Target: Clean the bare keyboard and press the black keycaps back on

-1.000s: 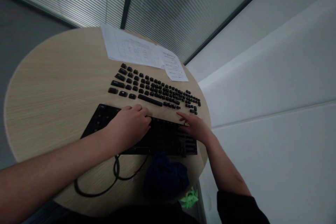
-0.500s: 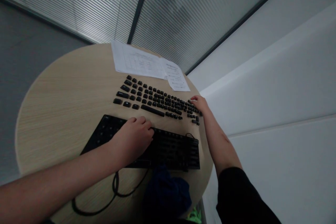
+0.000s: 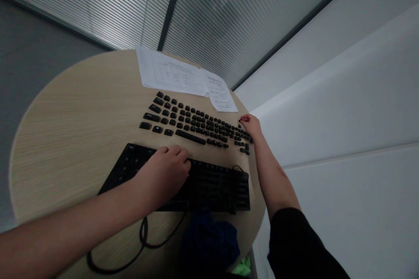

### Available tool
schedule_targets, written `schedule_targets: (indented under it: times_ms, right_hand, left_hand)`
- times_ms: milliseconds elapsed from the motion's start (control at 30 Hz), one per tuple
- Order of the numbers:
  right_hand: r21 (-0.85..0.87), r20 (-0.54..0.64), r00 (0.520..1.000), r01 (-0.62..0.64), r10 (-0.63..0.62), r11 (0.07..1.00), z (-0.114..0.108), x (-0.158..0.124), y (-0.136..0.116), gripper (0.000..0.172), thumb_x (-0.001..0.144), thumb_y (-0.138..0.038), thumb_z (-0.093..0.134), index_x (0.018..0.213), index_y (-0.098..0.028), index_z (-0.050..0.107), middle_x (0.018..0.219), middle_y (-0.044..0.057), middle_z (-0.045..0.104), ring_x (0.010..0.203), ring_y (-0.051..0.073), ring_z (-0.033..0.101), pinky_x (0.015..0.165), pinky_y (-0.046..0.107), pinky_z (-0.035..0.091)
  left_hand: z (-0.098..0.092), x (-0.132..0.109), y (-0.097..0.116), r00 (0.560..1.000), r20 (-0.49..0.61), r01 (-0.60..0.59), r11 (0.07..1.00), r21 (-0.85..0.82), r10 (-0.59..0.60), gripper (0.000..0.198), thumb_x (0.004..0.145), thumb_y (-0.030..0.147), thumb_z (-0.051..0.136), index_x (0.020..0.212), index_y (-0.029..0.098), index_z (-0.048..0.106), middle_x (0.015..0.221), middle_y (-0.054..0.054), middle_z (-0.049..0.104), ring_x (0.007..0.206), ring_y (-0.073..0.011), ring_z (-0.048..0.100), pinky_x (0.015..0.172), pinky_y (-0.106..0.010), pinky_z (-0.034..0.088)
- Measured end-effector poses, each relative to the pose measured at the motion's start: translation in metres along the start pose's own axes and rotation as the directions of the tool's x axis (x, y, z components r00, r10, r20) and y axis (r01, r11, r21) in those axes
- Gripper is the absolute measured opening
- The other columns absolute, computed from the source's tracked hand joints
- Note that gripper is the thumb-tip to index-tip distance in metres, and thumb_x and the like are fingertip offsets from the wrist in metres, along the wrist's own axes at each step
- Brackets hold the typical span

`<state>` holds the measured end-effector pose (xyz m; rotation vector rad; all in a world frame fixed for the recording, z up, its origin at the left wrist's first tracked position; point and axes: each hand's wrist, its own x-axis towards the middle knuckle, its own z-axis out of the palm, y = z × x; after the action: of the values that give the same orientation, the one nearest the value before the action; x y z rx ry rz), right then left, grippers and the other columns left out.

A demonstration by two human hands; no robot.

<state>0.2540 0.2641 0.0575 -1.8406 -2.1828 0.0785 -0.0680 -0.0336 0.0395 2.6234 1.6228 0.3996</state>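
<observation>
A black keyboard base lies near me on the round table. My left hand is closed over its far edge, fingers curled and their tips hidden. Beyond it, loose black keycaps are laid out in rows like a keyboard, with a long spacebar in the row nearest me. At the far right end of these rows, my right hand pinches a small dark keycap between thumb and fingers, just above the others.
Printed sheets of paper lie at the table's far edge. A black cable loops in front of the keyboard base, beside a dark blue cloth. The wooden tabletop extends left; a white wall stands close on the right.
My right hand has moved slightly up from the rows, and a small keycap now shows between its fingertips. My left hand stays on the keyboard base. The view has shifted slightly.
</observation>
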Motion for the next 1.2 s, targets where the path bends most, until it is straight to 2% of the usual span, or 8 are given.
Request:
schedule_targets:
  times_ms: [133, 200, 267, 400, 533, 733, 1000, 1200]
  right_hand:
    - [0.104, -0.122, 0.991, 0.064, -0.051, 0.993, -0.031, -0.035, 0.000, 0.026, 0.082, -0.025, 0.063, 0.105, -0.016, 0.071, 0.106, 0.010, 0.077, 0.097, 0.021, 0.073, 0.095, 0.035, 0.055]
    - [0.195, -0.165, 0.983, 0.114, -0.082, 0.974, -0.043, -0.069, 0.003, 0.025, 0.082, -0.030, 0.065, 0.103, -0.017, 0.071, 0.101, 0.010, 0.077, 0.093, 0.023, 0.073, 0.092, 0.038, 0.057]
    - [0.270, -0.147, 0.984, 0.140, -0.103, 0.953, -0.049, -0.111, 0.005, 0.025, 0.081, -0.035, 0.069, 0.100, -0.019, 0.072, 0.096, 0.008, 0.077, 0.088, 0.024, 0.073, 0.088, 0.041, 0.059]
    - [0.421, -0.055, 0.991, 0.137, -0.126, 0.897, -0.040, -0.196, 0.001, 0.021, 0.082, -0.037, 0.073, 0.097, -0.022, 0.072, 0.100, 0.007, 0.075, 0.094, 0.023, 0.073, 0.091, 0.041, 0.061]
    - [0.538, 0.035, 0.995, 0.056, -0.089, 0.841, -0.019, -0.247, -0.009, 0.023, 0.079, -0.031, 0.076, 0.101, -0.024, 0.073, 0.104, 0.006, 0.075, 0.096, 0.022, 0.074, 0.092, 0.040, 0.061]
    - [0.632, 0.056, 0.998, -0.032, -0.004, 0.775, 0.006, -0.251, -0.013, 0.036, 0.075, -0.031, 0.078, 0.110, -0.023, 0.072, 0.102, 0.006, 0.079, 0.096, 0.024, 0.076, 0.093, 0.043, 0.061]
    - [0.546, 0.066, 0.977, 0.137, -0.205, 0.827, 0.007, -0.237, -0.017, 0.065, 0.080, -0.020, 0.073, 0.142, -0.028, 0.058, 0.100, 0.002, 0.079, 0.098, 0.020, 0.075, 0.100, 0.043, 0.057]
    - [0.464, 0.088, 0.961, 0.193, -0.261, 0.864, 0.000, -0.234, -0.014, 0.082, 0.081, -0.018, 0.075, 0.155, -0.032, 0.044, 0.099, 0.000, 0.079, 0.101, 0.022, 0.074, 0.108, 0.048, 0.051]
  left_hand:
    - [0.001, 0.001, 0.000, 1.000, -0.010, 0.006, 1.000, -0.020, -0.006, 0.010, 0.090, 0.023, 0.066, 0.087, 0.021, 0.076, 0.095, -0.011, 0.070, 0.093, -0.0290, 0.062, 0.071, -0.041, 0.045]
    - [0.000, 0.002, 0.000, 1.000, 0.001, 0.008, 1.000, -0.028, -0.008, 0.010, 0.090, 0.023, 0.066, 0.087, 0.021, 0.076, 0.095, -0.010, 0.070, 0.094, -0.0293, 0.063, 0.073, -0.042, 0.046]
    - [-0.003, 0.003, 0.000, 1.000, 0.022, 0.012, 0.999, -0.040, -0.012, 0.011, 0.091, 0.022, 0.065, 0.088, 0.021, 0.075, 0.095, -0.010, 0.070, 0.095, -0.0295, 0.063, 0.074, -0.042, 0.047]
    - [-0.008, 0.005, 0.000, 0.998, 0.052, 0.029, 0.998, -0.060, -0.026, 0.012, 0.092, 0.024, 0.064, 0.088, 0.021, 0.075, 0.097, -0.009, 0.071, 0.097, -0.0293, 0.064, 0.077, -0.042, 0.049]
    - [-0.009, 0.006, -0.003, 0.998, 0.061, 0.014, 0.999, -0.032, -0.012, 0.018, 0.095, 0.027, 0.058, 0.092, 0.021, 0.075, 0.097, -0.009, 0.070, 0.096, -0.0292, 0.064, 0.078, -0.043, 0.049]
    - [-0.005, 0.009, -0.008, 0.997, 0.076, -0.016, 1.000, -0.005, 0.017, 0.022, 0.097, 0.031, 0.055, 0.095, 0.021, 0.075, 0.096, -0.009, 0.070, 0.095, -0.0307, 0.064, 0.077, -0.044, 0.050]
    - [-0.002, 0.010, -0.013, 0.998, 0.024, -0.051, 0.998, -0.045, 0.052, 0.020, 0.096, 0.028, 0.057, 0.091, 0.020, 0.075, 0.092, -0.009, 0.069, 0.091, -0.0286, 0.064, 0.077, -0.041, 0.050]
    - [-0.002, 0.011, -0.014, 0.997, 0.036, -0.067, 0.997, -0.038, 0.069, 0.021, 0.096, 0.028, 0.055, 0.093, 0.020, 0.075, 0.092, -0.009, 0.070, 0.091, -0.0289, 0.064, 0.076, -0.042, 0.050]
